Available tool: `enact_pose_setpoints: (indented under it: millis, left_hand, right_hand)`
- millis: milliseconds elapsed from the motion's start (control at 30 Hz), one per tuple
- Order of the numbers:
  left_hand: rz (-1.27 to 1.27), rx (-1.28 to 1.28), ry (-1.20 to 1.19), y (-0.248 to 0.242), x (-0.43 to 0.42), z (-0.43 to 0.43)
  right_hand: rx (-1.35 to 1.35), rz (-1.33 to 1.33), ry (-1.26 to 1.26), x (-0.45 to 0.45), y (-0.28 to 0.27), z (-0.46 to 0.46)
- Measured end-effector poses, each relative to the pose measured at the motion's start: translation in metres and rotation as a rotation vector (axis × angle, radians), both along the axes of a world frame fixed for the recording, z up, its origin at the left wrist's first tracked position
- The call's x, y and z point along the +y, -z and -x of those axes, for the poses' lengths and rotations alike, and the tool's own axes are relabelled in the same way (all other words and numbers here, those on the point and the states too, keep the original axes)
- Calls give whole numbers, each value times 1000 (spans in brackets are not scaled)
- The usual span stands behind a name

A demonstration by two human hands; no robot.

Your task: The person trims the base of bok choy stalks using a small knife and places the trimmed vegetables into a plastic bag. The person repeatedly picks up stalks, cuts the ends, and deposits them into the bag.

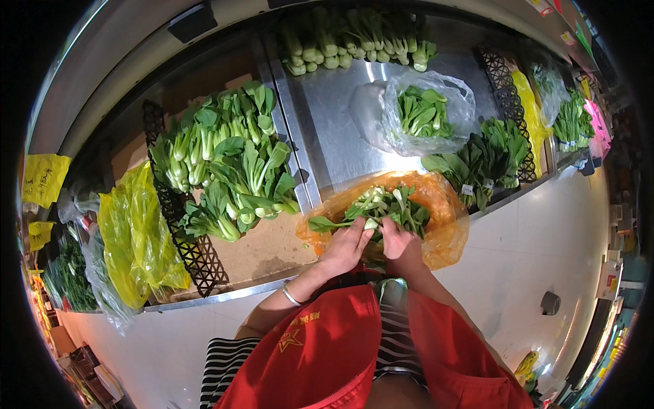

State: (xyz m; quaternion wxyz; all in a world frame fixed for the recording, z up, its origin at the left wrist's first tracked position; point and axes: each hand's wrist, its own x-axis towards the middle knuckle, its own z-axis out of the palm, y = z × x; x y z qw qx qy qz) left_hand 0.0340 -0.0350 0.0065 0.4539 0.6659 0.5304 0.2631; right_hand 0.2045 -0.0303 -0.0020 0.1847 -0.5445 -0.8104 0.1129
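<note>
Fingers of my left hand (348, 246) grip a small leafy green (371, 224), its pale stem end showing between both hands and a leaf reaching out to the left. My right hand (402, 244) has its fingers bent at that same stem end and appears to pinch it; its fingertips are partly hidden. Both hands are over an orange plastic bag (444, 214), spread wide at the edge of the counter. Inside the bag lies a heap of loose greens (411, 212), stems and leaves mixed.
Bok choy (204, 138) lies on the left board, with more (332, 53) along the back. A clear plastic bag of greens (424, 115) sits on the metal counter (322, 112). Dark leafy bunches (470, 168) lie right. Black lattice dividers (207, 263) (506, 97) and yellow plastic (138, 230) flank these.
</note>
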Motion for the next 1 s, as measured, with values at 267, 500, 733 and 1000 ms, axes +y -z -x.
enact_pose_setpoints:
  millis: [267, 500, 733, 1000]
  left_hand:
    - [28, -61, 25, -7, -1, -5]
    - [-302, -188, -234, -22, 24, 20]
    - [-442, 359, -1176, 29, 44, 193]
    - [-57, 571, -1043, 73, 56, 207]
  right_hand:
    - [594, 678, 49, 28, -11, -39]
    - [825, 424, -41, 48, -29, -12]
    - [1017, 343, 363, 75, -36, -76]
    - [1070, 95, 417, 200, -13, -105]
